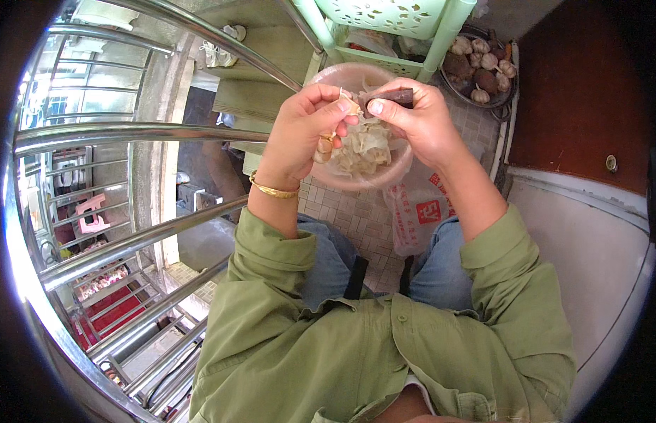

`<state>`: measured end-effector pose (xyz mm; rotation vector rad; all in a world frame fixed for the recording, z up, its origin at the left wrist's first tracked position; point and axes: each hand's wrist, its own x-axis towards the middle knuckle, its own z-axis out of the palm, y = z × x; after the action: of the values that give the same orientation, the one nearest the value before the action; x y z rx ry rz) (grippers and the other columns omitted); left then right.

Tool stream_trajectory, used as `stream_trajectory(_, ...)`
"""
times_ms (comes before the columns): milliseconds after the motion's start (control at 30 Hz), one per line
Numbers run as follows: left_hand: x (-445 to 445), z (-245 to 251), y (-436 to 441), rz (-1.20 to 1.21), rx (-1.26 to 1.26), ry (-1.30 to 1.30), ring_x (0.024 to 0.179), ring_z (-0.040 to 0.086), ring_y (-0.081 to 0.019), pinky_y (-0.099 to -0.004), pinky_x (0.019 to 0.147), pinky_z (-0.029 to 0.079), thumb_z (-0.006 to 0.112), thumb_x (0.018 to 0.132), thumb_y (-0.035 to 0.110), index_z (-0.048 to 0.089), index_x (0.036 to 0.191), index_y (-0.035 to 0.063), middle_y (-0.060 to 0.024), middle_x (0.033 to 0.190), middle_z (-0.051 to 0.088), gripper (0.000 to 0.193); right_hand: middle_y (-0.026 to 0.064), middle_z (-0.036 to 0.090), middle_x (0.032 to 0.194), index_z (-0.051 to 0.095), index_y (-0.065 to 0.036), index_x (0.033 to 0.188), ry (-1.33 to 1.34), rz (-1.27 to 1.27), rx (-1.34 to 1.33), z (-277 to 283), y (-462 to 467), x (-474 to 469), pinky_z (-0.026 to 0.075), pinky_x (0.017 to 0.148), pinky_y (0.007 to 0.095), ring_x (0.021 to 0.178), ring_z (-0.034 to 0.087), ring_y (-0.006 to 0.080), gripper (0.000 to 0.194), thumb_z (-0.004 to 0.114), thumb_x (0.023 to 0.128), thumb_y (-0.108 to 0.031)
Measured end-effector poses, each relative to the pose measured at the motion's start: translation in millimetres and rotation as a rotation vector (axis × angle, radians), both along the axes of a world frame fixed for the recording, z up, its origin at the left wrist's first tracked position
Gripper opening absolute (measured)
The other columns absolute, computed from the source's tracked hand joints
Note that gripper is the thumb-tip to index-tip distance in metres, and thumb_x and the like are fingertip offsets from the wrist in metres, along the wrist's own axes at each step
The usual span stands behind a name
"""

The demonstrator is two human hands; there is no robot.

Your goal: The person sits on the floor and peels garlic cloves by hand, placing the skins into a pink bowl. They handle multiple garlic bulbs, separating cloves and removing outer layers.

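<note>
My left hand [307, 119] pinches a garlic clove [353, 106] with papery skin between thumb and fingertips. More garlic cloves [324, 148] are held lower down by its curled fingers. In my right hand [426, 119] is a small tool, probably a paring knife, with a dark handle [399, 97]; its working end is mostly hidden by the thumb and fingers. Both hands meet above a pink bin [328, 182] lined with clear plastic. Pale, dry garlic skins [365, 150] are heaped inside it.
A metal pan [510, 95] of whole garlic bulbs [489, 61] stands beyond, right of a mint-green plastic rack [436, 47]. A printed plastic bag [412, 217] lies on the tiled floor between my knees. Steel railings [148, 132] run along the left; a brown door [576, 106] is at right.
</note>
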<state>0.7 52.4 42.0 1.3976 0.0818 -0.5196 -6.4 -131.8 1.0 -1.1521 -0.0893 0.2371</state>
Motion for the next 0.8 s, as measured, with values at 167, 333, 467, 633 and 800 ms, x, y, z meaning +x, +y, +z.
stream_trajectory(167,-1,-5,-3,0.036,0.041,-0.035,0.063,0.053,-0.0071,-0.0196,0.053,0.044,0.062,0.085,0.014,0.058,0.096,0.0005,-0.0054,0.079,0.062,0.018,0.0011,0.065,0.08,0.065,-0.001,0.087,-0.109,-0.038,-0.083,-5,4,0,0.048,0.069,0.0242,0.073,0.057,0.0075,0.01,0.068,0.08,-0.007)
stream_trajectory(333,-2,-7,-4,0.018,-0.005,-0.017,0.06,0.053,-0.007,-0.0185,0.051,0.043,0.061,0.085,0.014,0.059,0.095,0.0003,-0.0053,0.078,0.061,0.017,0.0007,0.063,0.077,0.064,0.0,0.087,0.01,0.026,0.008,-8,-3,0,0.047,0.064,0.0223,0.068,0.056,0.0076,0.012,0.068,0.08,-0.009)
stream_trajectory(467,0,-10,1,-0.022,-0.041,0.025,0.06,0.054,-0.007,-0.0183,0.051,0.044,0.061,0.085,0.014,0.06,0.094,0.0018,-0.0045,0.076,0.061,0.016,-0.0008,0.061,0.074,0.063,-0.002,0.086,-0.023,0.053,0.001,-7,-3,3,0.04,0.053,0.0201,0.06,0.05,0.0042,0.01,0.068,0.081,-0.01)
stream_trajectory(633,1,-4,0,-0.006,0.009,0.02,0.059,0.054,-0.007,-0.0182,0.051,0.043,0.062,0.085,0.014,0.06,0.095,0.0022,-0.0042,0.075,0.061,0.016,-0.0027,0.055,0.069,0.062,-0.005,0.089,0.024,-0.011,0.055,-7,3,2,0.028,0.044,0.0197,0.05,0.038,0.0027,0.012,0.068,0.082,-0.012)
stream_trajectory(800,-5,-21,-13,0.179,0.196,-0.495,0.068,0.056,-0.005,-0.0186,0.056,0.043,0.063,0.084,0.007,0.061,0.098,-0.0001,-0.0056,0.081,0.065,0.016,-0.0032,0.054,0.069,0.06,-0.005,0.089,0.211,-0.122,0.102,-10,10,-2,0.027,0.043,0.0196,0.049,0.037,0.0027,0.013,0.068,0.082,-0.013)
